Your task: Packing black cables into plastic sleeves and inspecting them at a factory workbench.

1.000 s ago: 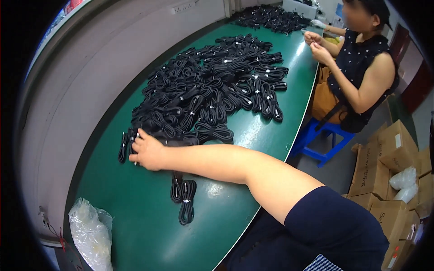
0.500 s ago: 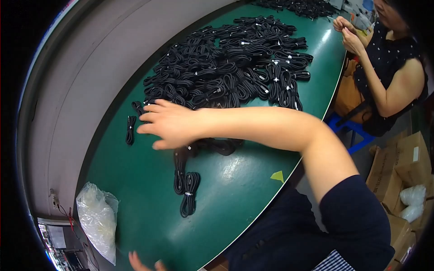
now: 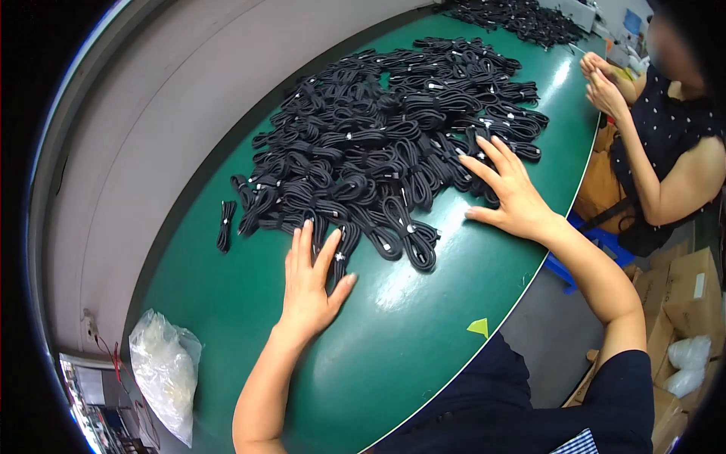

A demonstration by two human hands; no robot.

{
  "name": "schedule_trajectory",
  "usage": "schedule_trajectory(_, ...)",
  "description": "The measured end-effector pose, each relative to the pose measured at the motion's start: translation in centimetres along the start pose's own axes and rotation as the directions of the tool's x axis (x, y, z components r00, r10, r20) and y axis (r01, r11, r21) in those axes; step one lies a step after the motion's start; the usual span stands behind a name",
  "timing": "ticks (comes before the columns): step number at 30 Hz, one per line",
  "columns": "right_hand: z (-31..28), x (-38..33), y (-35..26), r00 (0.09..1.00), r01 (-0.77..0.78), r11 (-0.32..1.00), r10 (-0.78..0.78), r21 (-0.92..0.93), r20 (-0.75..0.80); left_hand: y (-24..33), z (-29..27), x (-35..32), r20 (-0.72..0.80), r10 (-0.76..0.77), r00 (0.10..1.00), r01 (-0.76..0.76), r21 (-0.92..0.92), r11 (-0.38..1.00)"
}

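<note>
And here you are with both hands at the big heap of black, looped cable bundles with pale metal-looking tips (image 3: pixel 378 129), spread across the middle and far part of the glossy green tabletop (image 3: pixel 393 363). Your left hand (image 3: pixel 306 291) is at the heap's near edge, fingers splayed, thumb wide to the right, clenched on nothing; its fingertips overlap a narrow black cable bundle (image 3: pixel 348 246), though whether they press on it you can't tell from here. Over on the right, your right hand (image 3: pixel 514 197) has its fingers fanned against the heap's right edge, grasping nothing, contact unclear. Just right of your left hand, one long, looped black bundle (image 3: pixel 412 234) points toward you. Out left, a single slim black bundle (image 3: pixel 226 225) lies apart from the heap. Near left sits a crumpled clear plastic bag (image 3: pixel 162 371); near right, a small yellow-green scrap (image 3: pixel 479 327). Far right, a co-worker's two hands (image 3: pixel 601 87) meet above the table edge.
</note>
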State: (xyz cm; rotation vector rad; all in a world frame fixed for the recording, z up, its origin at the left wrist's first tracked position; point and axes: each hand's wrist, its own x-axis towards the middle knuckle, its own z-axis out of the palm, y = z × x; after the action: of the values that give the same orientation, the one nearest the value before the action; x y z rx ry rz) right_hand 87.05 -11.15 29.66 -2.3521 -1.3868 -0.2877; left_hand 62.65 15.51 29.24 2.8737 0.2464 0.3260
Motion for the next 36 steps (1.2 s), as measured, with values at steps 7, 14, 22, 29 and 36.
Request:
schedule_trajectory(7,4.0,4.1,1.0,0.991,0.008,0.997,-0.018,-0.074,-0.136,-3.9,1.7,6.1,-0.065,0.009,0.998,-0.004,0.072,0.997)
schedule_trajectory(14,3.6,5.4,1.0,0.989,-0.058,0.996,0.049,-0.066,-0.138,-4.3,-1.3,7.7,-0.240,0.063,0.969,-0.051,0.054,0.997)
schedule_trajectory(22,1.7,2.4,-8.0,0.994,-0.051,0.972,0.027,0.231,0.105,-18.2,-0.9,5.2,-0.296,-0.635,0.714,0.549,-0.326,0.770)
schedule_trajectory(29,1.1,4.7,-7.4,0.907,-0.349,0.917,0.278,0.194,0.317,-7.7,3.7,11.8,-0.202,-0.520,0.830,0.435,-0.348,0.830)
schedule_trajectory(36,3.5,4.4,-5.2,0.936,-0.351,0.621,0.233,0.701,0.263,-6.1,0.9,9.7,-0.500,-0.195,0.843,0.312,0.160,0.936)
